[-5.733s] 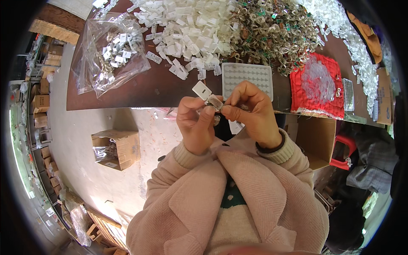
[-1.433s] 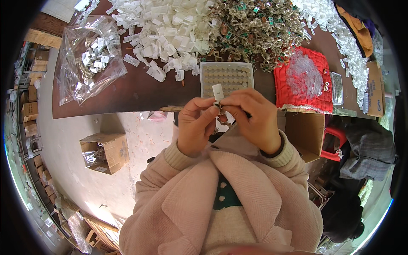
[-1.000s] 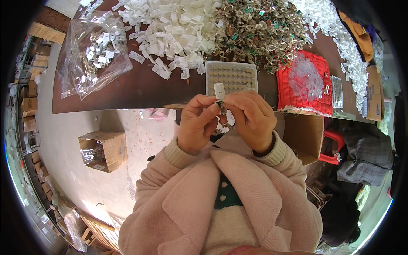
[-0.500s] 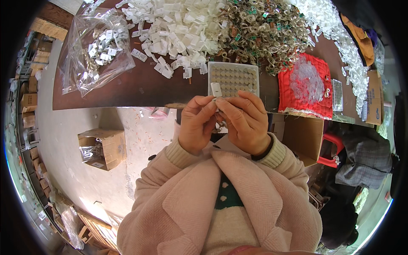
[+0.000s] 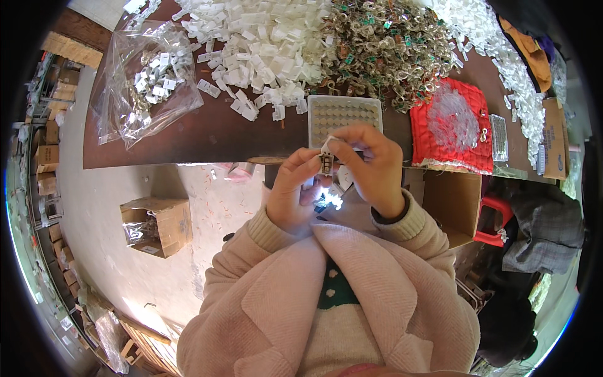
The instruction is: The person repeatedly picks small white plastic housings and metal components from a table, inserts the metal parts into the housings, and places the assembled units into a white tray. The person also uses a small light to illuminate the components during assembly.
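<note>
In front of my chest I hold a small white battery case (image 5: 326, 164), its inner side with dark and metallic strips facing me. My left hand (image 5: 290, 193) is closed, pinching the case at its left side. Thumb and fingers of my right hand (image 5: 375, 168) close on its white upper end. Just below the case, a bunch of tiny lights (image 5: 328, 200) glows bright white; its wire is hardly visible. Right behind my hands, on the table edge, stands a clear plastic tray (image 5: 309, 119) with rows of round button cells.
White plastic casings (image 5: 270, 47) and coiled wire light strings (image 5: 389, 50) lie heaped on the brown table (image 5: 169, 141). A clear bag (image 5: 116, 94) of parts is at left. Clear small pieces rest on a red cloth (image 5: 421, 151). Cardboard boxes (image 5: 173, 220) stand below.
The lights below the case now glow. The case's inner side has come into view, where a flat white face showed before. My right hand has opened away from the left somewhat.
</note>
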The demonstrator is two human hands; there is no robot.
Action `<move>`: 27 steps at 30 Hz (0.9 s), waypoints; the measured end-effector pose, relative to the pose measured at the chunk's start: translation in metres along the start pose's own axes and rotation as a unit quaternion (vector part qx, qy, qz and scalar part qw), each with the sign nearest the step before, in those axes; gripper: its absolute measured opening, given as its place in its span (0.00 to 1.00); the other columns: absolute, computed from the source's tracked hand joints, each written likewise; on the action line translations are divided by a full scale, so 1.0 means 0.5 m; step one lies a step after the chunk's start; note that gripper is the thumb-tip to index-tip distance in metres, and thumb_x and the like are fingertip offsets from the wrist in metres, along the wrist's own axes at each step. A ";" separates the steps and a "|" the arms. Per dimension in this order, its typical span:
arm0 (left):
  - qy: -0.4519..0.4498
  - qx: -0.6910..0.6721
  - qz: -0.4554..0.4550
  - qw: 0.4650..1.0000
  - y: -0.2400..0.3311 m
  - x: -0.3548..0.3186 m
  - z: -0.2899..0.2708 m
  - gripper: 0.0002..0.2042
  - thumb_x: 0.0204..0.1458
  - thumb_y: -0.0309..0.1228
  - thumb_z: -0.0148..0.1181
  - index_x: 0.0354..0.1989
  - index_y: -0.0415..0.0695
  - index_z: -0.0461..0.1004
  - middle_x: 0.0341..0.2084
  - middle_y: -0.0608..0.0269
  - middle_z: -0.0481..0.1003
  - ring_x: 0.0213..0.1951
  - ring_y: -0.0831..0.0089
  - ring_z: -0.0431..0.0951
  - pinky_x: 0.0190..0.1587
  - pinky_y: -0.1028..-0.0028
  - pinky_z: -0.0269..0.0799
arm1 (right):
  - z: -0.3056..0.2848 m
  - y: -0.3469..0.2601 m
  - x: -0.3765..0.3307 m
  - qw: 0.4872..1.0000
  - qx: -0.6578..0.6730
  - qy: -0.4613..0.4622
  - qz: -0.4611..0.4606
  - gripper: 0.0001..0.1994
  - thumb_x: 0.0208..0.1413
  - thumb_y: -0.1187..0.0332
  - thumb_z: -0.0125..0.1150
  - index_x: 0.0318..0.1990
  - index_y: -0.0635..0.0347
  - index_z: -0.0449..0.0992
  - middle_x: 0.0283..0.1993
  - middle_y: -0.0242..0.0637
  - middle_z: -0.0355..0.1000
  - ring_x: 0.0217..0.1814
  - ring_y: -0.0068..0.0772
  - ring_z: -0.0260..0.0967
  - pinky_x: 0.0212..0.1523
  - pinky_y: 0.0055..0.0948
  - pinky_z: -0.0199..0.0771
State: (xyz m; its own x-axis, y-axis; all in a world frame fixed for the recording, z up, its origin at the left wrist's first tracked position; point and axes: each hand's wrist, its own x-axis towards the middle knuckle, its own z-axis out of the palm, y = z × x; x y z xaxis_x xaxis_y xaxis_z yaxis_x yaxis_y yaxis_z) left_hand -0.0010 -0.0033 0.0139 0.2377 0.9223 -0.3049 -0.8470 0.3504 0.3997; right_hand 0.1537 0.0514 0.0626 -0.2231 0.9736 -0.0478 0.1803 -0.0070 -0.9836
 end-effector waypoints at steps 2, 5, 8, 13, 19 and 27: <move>0.004 -0.020 -0.004 1.000 0.001 -0.001 0.000 0.06 0.62 0.30 0.58 0.45 0.46 0.74 0.37 0.65 0.79 0.30 0.81 0.76 0.20 0.89 0.60 | -0.001 0.003 -0.004 0.986 -0.034 -0.004 -0.164 0.08 0.51 0.77 0.68 0.40 0.63 0.82 0.41 0.40 0.80 0.43 0.32 0.78 0.47 0.28 0.76; 0.023 -0.045 -0.005 0.999 0.001 -0.004 0.005 0.06 0.62 0.30 0.58 0.45 0.48 0.73 0.34 0.70 0.77 0.27 0.86 0.72 0.18 0.89 0.57 | -0.011 0.011 0.000 0.951 -0.012 -0.069 -0.301 0.14 0.46 0.82 0.69 0.43 0.63 0.82 0.46 0.42 0.79 0.49 0.41 0.76 0.50 0.34 0.76; 0.040 -0.067 -0.002 0.997 -0.004 -0.009 0.016 0.06 0.62 0.31 0.58 0.45 0.48 0.73 0.33 0.73 0.75 0.24 0.89 0.68 0.17 0.89 0.54 | -0.012 0.020 0.002 0.935 -0.025 -0.069 -0.347 0.18 0.43 0.85 0.68 0.44 0.64 0.81 0.48 0.43 0.78 0.50 0.44 0.76 0.51 0.37 0.76; 0.009 -0.080 -0.012 0.997 -0.007 -0.010 0.023 0.07 0.63 0.35 0.58 0.45 0.49 0.72 0.31 0.75 0.73 0.22 0.90 0.64 0.16 0.88 0.52 | 0.003 0.031 -0.003 0.926 -0.028 -0.036 -0.374 0.17 0.42 0.87 0.66 0.42 0.66 0.81 0.48 0.45 0.78 0.51 0.45 0.76 0.51 0.37 0.76; -0.002 -0.071 -0.026 0.997 -0.027 -0.006 0.008 0.11 0.64 0.41 0.57 0.48 0.51 0.71 0.33 0.76 0.72 0.20 0.91 0.60 0.16 0.88 0.50 | 0.016 0.034 -0.008 0.921 -0.014 -0.001 -0.389 0.16 0.45 0.87 0.63 0.43 0.65 0.78 0.47 0.45 0.77 0.51 0.46 0.76 0.52 0.37 0.76; 0.036 0.014 -0.003 0.999 -0.044 -0.009 0.007 0.13 0.67 0.45 0.50 0.50 0.52 0.68 0.29 0.79 0.69 0.19 0.90 0.57 0.18 0.86 0.47 | -0.028 0.041 -0.016 0.890 -0.140 -0.003 -0.434 0.15 0.48 0.80 0.68 0.46 0.61 0.79 0.53 0.46 0.76 0.54 0.45 0.75 0.53 0.39 0.74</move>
State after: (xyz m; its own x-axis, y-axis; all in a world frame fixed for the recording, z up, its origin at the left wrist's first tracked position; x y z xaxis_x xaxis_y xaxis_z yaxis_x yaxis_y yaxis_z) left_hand 0.0180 -0.0145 0.0094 0.2075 0.9065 -0.3677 -0.8313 0.3615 0.4222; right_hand 0.1725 0.0467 0.0454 -0.3995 0.5827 0.7077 0.1692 0.8056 -0.5678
